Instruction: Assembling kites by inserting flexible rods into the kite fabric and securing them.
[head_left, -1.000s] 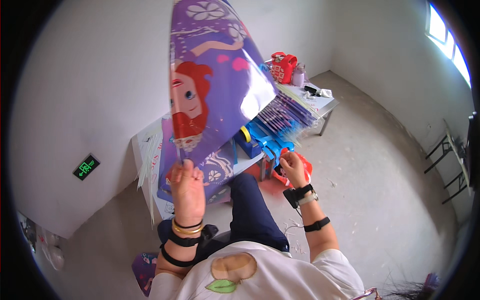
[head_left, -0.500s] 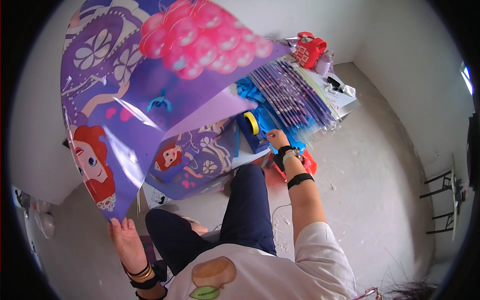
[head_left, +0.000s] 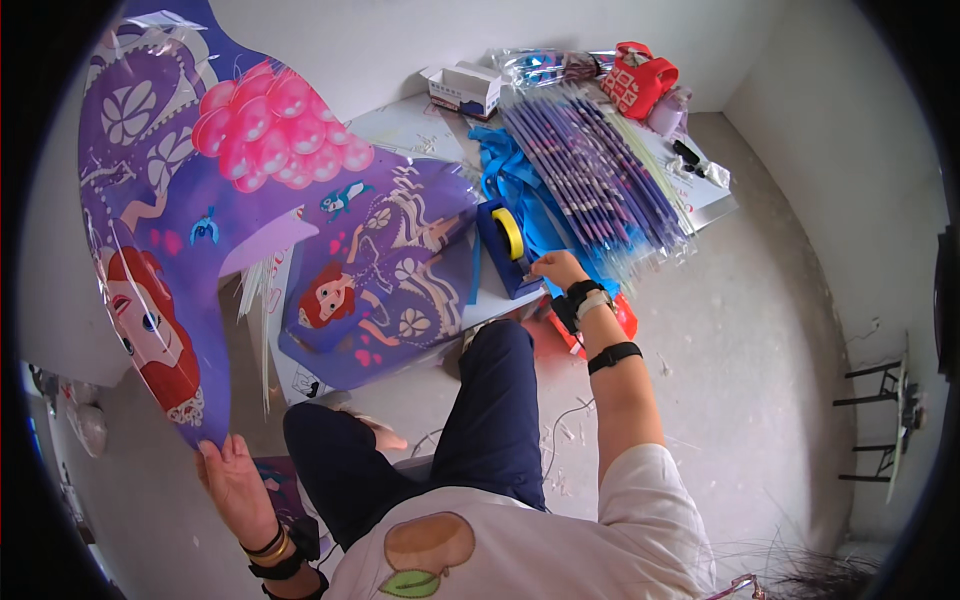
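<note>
My left hand (head_left: 240, 494) pinches the near corner of a large purple plastic sheet (head_left: 245, 225), printed with a red-haired cartoon figure and pink balloons. The sheet is raised and curved on the left. Under it, another sheet with the same print (head_left: 385, 290) lies flat on the table. At the near end of a blue tape dispenser (head_left: 497, 240) is my right hand (head_left: 560, 272), fingertips pressed together at the cutter. Whatever they grip is too small to tell. A yellow roll of tape (head_left: 509, 233) sits in the dispenser.
Behind the dispenser are blue ribbons (head_left: 497, 155) and a pile of rolled purple sheets in clear sleeves (head_left: 600, 165). A small open carton (head_left: 465, 92) and a red bag (head_left: 637, 82) stand farther back. Thin white rods (head_left: 262, 330) lie at the table's left edge.
The raised sheet has swung left and down, uncovering more of the flat sheet and the carton. My left hand has shifted slightly left, still holding the corner. My right hand stays at the dispenser.
</note>
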